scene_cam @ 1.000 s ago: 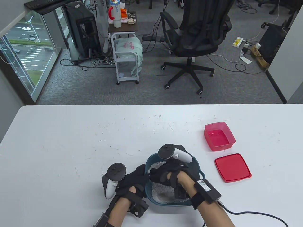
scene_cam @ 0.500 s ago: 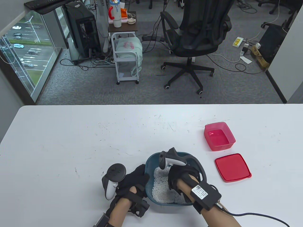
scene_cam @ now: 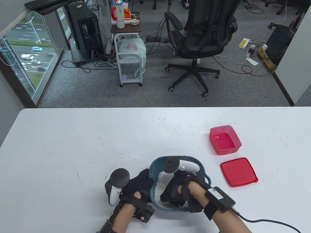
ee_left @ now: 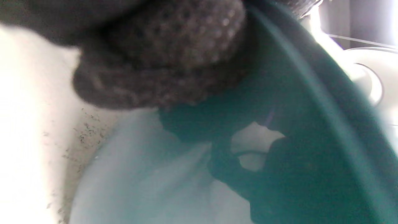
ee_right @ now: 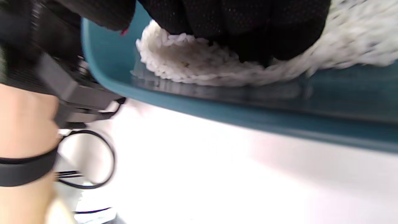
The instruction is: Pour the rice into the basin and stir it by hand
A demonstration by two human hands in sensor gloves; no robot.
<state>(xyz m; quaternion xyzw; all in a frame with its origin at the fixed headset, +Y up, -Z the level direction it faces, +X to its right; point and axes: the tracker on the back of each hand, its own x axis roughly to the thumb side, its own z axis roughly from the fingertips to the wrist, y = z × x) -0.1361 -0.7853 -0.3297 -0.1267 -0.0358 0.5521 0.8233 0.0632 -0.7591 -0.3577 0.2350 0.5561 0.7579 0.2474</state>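
A teal basin (scene_cam: 155,163) holding white rice (scene_cam: 163,181) stands near the table's front edge. My left hand (scene_cam: 140,181) grips the basin's left rim, fingers over the edge; the left wrist view shows a gloved fingertip (ee_left: 161,62) against the teal wall (ee_left: 314,124). My right hand (scene_cam: 175,191) is down inside the basin with its palm over the rice. In the right wrist view its fingers (ee_right: 248,28) dig into the rice (ee_right: 192,70) close to the near rim (ee_right: 217,109). The fingertips are buried in the grains.
A red tub (scene_cam: 225,140) stands to the right of the basin, with its flat red lid (scene_cam: 239,171) lying in front of it. A cable (scene_cam: 267,222) trails from my right wrist over the table's front right.
My right hand has swept through the rice from the basin's right side towards the near left, its tracker rolling back upright. The left hand and the basin have stayed put.
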